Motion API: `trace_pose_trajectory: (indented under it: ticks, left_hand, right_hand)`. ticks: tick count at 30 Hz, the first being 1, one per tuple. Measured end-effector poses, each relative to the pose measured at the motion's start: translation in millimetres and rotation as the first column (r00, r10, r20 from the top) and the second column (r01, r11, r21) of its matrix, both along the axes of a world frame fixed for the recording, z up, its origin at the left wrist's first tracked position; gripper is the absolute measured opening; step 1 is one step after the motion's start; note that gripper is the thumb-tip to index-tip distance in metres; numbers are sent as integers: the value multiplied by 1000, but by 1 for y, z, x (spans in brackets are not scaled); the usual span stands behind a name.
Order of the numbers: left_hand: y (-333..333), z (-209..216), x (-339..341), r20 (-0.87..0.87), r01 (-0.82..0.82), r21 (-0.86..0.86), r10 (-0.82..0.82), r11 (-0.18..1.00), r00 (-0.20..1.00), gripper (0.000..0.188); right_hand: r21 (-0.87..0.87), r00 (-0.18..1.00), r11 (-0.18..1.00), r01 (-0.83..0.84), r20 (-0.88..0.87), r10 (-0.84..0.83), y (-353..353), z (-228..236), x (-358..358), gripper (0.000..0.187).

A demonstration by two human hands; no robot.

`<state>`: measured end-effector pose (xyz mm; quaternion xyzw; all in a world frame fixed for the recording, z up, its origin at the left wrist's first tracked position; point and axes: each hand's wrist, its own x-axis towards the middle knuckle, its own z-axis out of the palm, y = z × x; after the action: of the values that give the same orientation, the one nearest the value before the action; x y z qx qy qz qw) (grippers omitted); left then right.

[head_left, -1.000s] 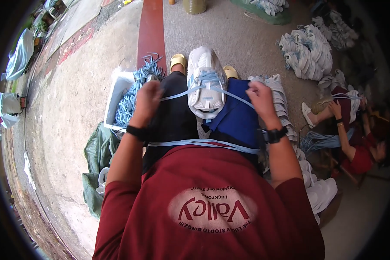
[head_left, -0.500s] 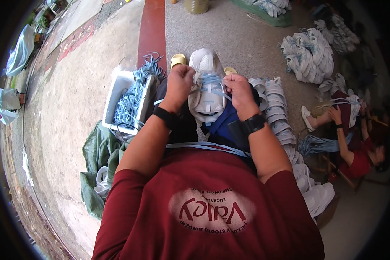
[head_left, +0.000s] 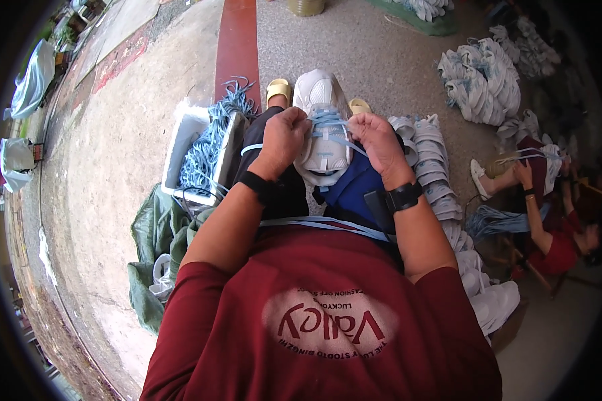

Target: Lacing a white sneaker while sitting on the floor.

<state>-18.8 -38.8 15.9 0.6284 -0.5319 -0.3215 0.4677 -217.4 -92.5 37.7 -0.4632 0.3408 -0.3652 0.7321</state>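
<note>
A white sneaker [head_left: 317, 85] rests between my knees, toe pointing away from me. Light blue shoelace [head_left: 329, 119] crosses over its tongue in several rows. My left hand [head_left: 283, 138] is pinched at the left eyelet edge of the sneaker; its fingertips close on a lace, most of which they hide. On the other side, my right hand [head_left: 379, 142] pinches the light blue lace where it leaves the upper rows. One loose length of lace runs from the tongue toward my right knee. More blue lace [head_left: 328, 220] lies across my lap.
At my left stand a white foam box [head_left: 172, 157] heaped with blue laces and a green sack [head_left: 157, 227]. Stacked white shoes [head_left: 429, 160] line my right side. Farther right are a shoe pile [head_left: 481, 80] and a seated co-worker [head_left: 552, 244] handling laces.
My left hand has shifted right, closer to the sneaker's eyelets. The right hand has moved slightly outward and its fingers look more spread. The view has shifted a little.
</note>
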Motion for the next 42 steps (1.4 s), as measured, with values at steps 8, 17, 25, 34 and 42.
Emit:
trace_pose_trajectory:
  ticks: [8, 17, 25, 34, 42]
  left_hand:
    - [-9, 8, -9, -342, -73, -25, 60, 997, 938, 8]
    - [-1, 18, -3, -662, -52, 200, 174, 978, 729, 7]
    - [0, 12, 5, -751, 126, 205, 73, 971, 656, 13]
    - [2, 5, -2, -750, 90, 220, 109, 971, 653, 8]
    - [8, -10, 2, -458, -25, 165, 99, 986, 884, 10]
  right_hand:
    - [-128, 997, 991, 26, -68, -35, 5, -11, 5, 19]
    - [-109, 966, 963, 245, -63, -252, 9, -21, 12, 2]
    - [92, 981, 978, 186, 30, -190, 12, 0, 23, 16]
    - [68, 986, 990, 124, 103, -131, 6, -18, 15, 18]
    - [-304, 945, 946, 110, -264, -195, 10, -13, 8, 16]
